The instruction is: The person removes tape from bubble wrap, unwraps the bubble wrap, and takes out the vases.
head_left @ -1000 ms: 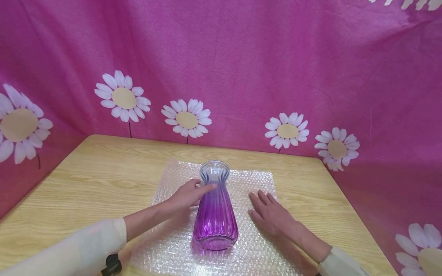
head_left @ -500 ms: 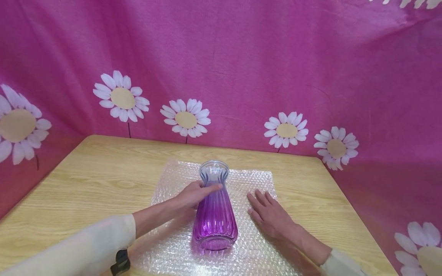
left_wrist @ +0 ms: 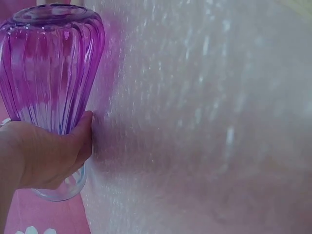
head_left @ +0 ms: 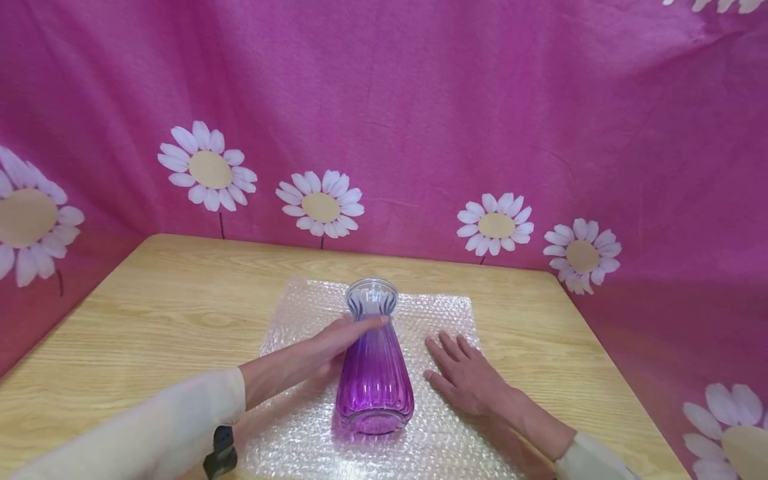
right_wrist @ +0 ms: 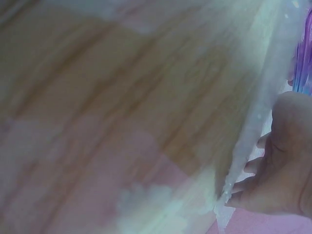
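Note:
A ribbed glass vase (head_left: 377, 380), purple at the base and fading to clear at the mouth, lies on its side on a sheet of bubble wrap (head_left: 288, 427). Its base faces me and its mouth points away. My left hand (head_left: 327, 347) grips the vase below the neck, thumb across the top; the left wrist view shows that hand (left_wrist: 48, 151) curled round the glass (left_wrist: 44, 73). To the right of the vase, my right hand (head_left: 468, 380) rests with fingers spread on the bubble wrap near its right edge. Part of the vase (right_wrist: 304, 53) appears in the right wrist view.
The wooden table (head_left: 180, 300) extends on both sides of the wrap and behind it. A magenta curtain (head_left: 390, 120) with large printed daisies hangs along the back and sides.
My left hand has slid a little to the right, its thumb reaching further over the vase. The right hand has shifted only slightly left; the vase stays in place.

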The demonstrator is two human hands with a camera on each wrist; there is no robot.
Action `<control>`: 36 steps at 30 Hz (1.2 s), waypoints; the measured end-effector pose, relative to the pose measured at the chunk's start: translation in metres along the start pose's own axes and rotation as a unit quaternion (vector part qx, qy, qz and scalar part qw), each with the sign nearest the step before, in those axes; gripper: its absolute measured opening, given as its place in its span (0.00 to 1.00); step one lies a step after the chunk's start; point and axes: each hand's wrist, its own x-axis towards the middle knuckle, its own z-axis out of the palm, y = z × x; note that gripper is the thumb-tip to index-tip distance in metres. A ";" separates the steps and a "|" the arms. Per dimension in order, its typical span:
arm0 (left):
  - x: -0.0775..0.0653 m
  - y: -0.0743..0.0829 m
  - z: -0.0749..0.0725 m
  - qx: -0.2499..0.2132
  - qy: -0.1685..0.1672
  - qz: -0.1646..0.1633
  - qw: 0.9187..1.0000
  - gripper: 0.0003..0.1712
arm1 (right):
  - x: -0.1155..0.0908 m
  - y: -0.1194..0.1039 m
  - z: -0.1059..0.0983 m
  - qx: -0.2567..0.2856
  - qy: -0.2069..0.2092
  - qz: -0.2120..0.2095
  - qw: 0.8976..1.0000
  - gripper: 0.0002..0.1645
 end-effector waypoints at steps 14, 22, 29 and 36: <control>-0.037 0.027 0.014 0.038 0.007 -0.003 0.999 0.38 | 0.000 -0.001 0.001 0.001 -0.010 0.003 1.000 0.36; -0.047 0.031 0.021 0.014 -0.007 0.020 1.000 0.37 | 0.001 0.002 0.001 -0.026 0.024 -0.027 0.999 0.36; -0.075 0.043 0.022 0.029 -0.057 0.053 0.997 0.36 | 0.001 0.002 0.002 -0.049 0.022 -0.033 0.998 0.36; -0.091 0.065 0.023 0.089 -0.035 0.085 0.992 0.37 | 0.000 0.000 0.002 -0.049 0.012 -0.018 0.999 0.36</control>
